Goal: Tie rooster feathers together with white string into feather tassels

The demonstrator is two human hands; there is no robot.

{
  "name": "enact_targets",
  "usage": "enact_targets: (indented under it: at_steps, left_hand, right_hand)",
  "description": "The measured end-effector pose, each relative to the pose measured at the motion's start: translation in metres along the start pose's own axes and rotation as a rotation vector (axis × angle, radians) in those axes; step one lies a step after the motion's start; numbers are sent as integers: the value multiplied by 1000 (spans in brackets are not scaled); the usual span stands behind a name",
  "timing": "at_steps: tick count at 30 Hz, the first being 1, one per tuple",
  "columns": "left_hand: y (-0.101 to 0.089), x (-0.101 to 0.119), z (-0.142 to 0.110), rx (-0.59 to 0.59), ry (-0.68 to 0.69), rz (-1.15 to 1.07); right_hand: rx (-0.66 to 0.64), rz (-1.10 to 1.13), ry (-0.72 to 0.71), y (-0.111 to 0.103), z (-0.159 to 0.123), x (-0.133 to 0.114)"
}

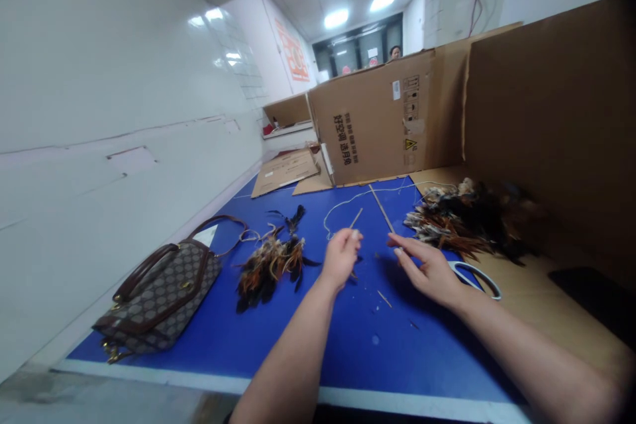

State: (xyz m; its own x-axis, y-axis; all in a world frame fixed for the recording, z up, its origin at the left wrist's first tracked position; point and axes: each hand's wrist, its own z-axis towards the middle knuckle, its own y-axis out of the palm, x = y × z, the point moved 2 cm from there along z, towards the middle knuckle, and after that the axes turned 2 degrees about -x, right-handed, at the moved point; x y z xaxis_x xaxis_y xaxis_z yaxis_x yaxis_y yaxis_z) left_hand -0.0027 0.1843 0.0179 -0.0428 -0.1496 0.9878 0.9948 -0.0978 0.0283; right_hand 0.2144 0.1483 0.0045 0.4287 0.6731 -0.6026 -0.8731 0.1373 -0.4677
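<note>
My left hand (342,255) is closed, its thumb and fingers pressed together around a thin tan strip (356,217) that sticks up past the knuckles. A dark feather tip shows just below this hand. My right hand (430,271) has its fingers stretched out and the thumb apart. Its fingertips are at the near end of a long, thin tan strip (381,209); I cannot tell whether they touch it. A pale string (340,202) curves over the blue table behind both hands. Left of them lies a bunch of brown and black feathers (271,265).
A larger feather pile (462,218) lies at the right on cardboard, with white-handled scissors (476,278) nearby. A patterned handbag (163,298) stands on the blue table (348,351) at the left. Cardboard walls (377,126) close off the back and right. A person (395,53) is far behind.
</note>
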Motion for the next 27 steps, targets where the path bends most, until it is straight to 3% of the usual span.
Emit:
enact_targets:
  at_steps: [6, 11, 15, 19, 27]
  left_hand:
    - [-41, 20, 21, 304, 63, -119]
    - [-82, 41, 38, 372, 201, 308]
    - [-103, 44, 58, 247, 150, 882]
    - [-100, 28, 69, 33, -2, 1454]
    - [-85, -17, 84, -125, -72, 1588]
  right_hand:
    - [-201, -112, -77, 2, -4, -3]
    - [-322, -186, -124, 1, -6, -10]
    - [-370, -239, -112, -2, -6, -12]
    - [-402, -239, -105, -2, -5, -12]
    - [-472, -226, -131, 6, -5, -2]
